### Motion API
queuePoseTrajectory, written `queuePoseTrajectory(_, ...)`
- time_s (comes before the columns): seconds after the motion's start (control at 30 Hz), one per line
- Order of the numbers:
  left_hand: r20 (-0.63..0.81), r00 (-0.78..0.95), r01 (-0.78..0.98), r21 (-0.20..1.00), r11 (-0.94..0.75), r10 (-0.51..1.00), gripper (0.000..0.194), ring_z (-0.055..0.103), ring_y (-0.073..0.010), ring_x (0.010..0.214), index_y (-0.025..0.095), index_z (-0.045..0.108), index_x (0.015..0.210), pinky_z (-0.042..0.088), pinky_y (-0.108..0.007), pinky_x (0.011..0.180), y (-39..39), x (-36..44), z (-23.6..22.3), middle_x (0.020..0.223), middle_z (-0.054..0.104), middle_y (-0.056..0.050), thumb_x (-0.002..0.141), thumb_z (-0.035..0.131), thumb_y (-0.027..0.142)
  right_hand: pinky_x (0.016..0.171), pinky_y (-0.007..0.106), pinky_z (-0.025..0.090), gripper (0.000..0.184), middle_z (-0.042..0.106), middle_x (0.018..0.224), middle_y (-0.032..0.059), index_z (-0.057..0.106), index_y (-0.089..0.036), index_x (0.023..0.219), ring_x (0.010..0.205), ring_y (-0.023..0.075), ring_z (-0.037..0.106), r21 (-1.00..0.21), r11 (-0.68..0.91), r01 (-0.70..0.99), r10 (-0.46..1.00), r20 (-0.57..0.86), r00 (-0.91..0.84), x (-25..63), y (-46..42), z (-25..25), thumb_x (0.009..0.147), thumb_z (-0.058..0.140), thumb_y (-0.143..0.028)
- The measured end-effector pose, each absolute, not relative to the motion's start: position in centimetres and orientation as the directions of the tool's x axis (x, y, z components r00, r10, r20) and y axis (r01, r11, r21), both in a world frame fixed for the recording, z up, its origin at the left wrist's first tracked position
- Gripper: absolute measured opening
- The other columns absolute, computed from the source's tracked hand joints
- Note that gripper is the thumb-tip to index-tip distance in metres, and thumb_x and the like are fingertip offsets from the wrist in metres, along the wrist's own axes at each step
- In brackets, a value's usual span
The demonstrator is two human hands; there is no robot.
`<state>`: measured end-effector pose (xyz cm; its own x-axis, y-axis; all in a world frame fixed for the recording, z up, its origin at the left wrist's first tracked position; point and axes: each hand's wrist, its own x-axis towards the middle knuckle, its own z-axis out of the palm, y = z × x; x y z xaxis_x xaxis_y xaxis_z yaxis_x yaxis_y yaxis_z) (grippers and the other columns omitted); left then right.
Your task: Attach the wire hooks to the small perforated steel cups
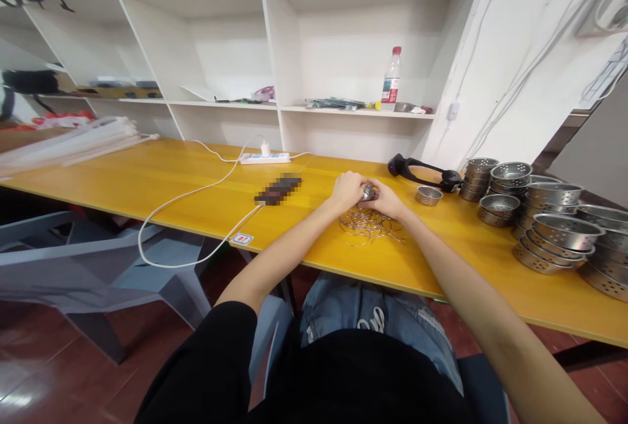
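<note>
Both hands meet over the yellow table (314, 241), closed around one small shiny metal cup (367, 193). My left hand (348, 190) wraps it from the left, and my right hand (386, 198) grips it from the right. The fingers cover most of the cup, so only a bit of its metal shows. Just below the hands lies a loose tangle of thin metal wire (373, 228). A single small perforated metal cup (429, 195) stands on the table to the right of my right hand.
Stacks of perforated metal cups (559, 231) crowd the right side. Behind the lone cup lies a black headset-like band (424, 170). A blurred dark device (279, 190) with a white cable (169, 205) and a power strip (265, 158) are left. A bottle (391, 84) stands on the shelf.
</note>
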<state>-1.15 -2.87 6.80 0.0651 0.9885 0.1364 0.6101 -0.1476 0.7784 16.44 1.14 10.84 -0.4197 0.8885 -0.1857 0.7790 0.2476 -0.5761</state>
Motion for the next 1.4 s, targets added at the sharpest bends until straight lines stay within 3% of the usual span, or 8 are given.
queuePoseTrajectory(0.37, 0.135, 0.075, 0.634, 0.758, -0.152, 0.988, 0.038, 0.074, -0.0289, 0.113, 0.025, 0.083, 0.122, 0.052, -0.037, 0.094, -3.4, -1.2, 7.3, 0.119, 0.081, -0.014, 0.106, 0.049, 0.030, 0.101, 0.043, 0.060, 0.066, 0.079, 0.105, 0.0036, 0.076, -0.019, 0.125, 0.098, 0.0264, 0.074, -0.538, 0.302, 0.787, 0.874, -0.173, -0.454, 16.4, 1.2, 11.0, 0.061, 0.095, -0.019)
queuePoseTrajectory(0.6, 0.150, 0.042, 0.630, 0.763, -0.143, 0.988, 0.036, 0.073, -0.0284, 0.112, 0.025, 0.082, 0.121, 0.052, -0.037, 0.094, -2.9, -0.6, 6.5, 0.119, 0.081, -0.011, 0.108, 0.049, 0.033, 0.097, 0.041, 0.061, 0.059, 0.079, 0.102, 0.0049, 0.076, -0.018, 0.117, 0.097, 0.0263, 0.074, -0.587, 0.289, 0.756, 0.864, -0.181, -0.471, 16.3, 1.2, 11.0, 0.062, 0.098, -0.028)
queuePoseTrajectory(0.9, 0.190, 0.039, 0.574, 0.799, -0.178, 0.981, 0.031, 0.071, -0.0285, 0.118, 0.022, 0.081, 0.117, 0.050, -0.040, 0.103, -2.2, -0.6, 6.1, 0.119, 0.081, -0.011, 0.107, 0.054, 0.034, 0.101, 0.047, 0.061, 0.040, 0.081, 0.103, 0.0087, 0.078, -0.019, 0.109, 0.103, 0.0314, 0.074, -0.570, 0.296, 0.767, 0.857, -0.197, -0.477, 16.5, 1.9, 11.5, 0.078, 0.090, -0.042)
queuePoseTrajectory(1.2, 0.180, 0.027, 0.527, 0.833, -0.167, 0.983, 0.024, 0.072, -0.0263, 0.114, 0.021, 0.074, 0.114, 0.044, -0.045, 0.112, -1.3, 0.3, 5.1, 0.116, 0.082, -0.008, 0.106, 0.052, 0.027, 0.112, 0.052, 0.057, 0.068, 0.078, 0.127, 0.0127, 0.073, -0.019, 0.132, 0.115, 0.0333, 0.075, -0.617, 0.267, 0.741, 0.838, -0.232, -0.495, 16.7, 2.1, 11.1, 0.072, 0.093, -0.043)
queuePoseTrajectory(1.4, 0.212, 0.027, 0.534, 0.823, -0.193, 0.977, 0.021, 0.073, -0.0260, 0.113, 0.021, 0.073, 0.112, 0.043, -0.045, 0.113, -1.2, -0.1, 5.3, 0.114, 0.082, -0.007, 0.105, 0.054, 0.026, 0.118, 0.054, 0.051, 0.037, 0.079, 0.126, 0.0105, 0.080, -0.020, 0.117, 0.125, 0.0341, 0.071, -0.567, 0.317, 0.760, 0.832, -0.218, -0.510, 16.7, 3.0, 12.1, 0.084, 0.071, -0.033)
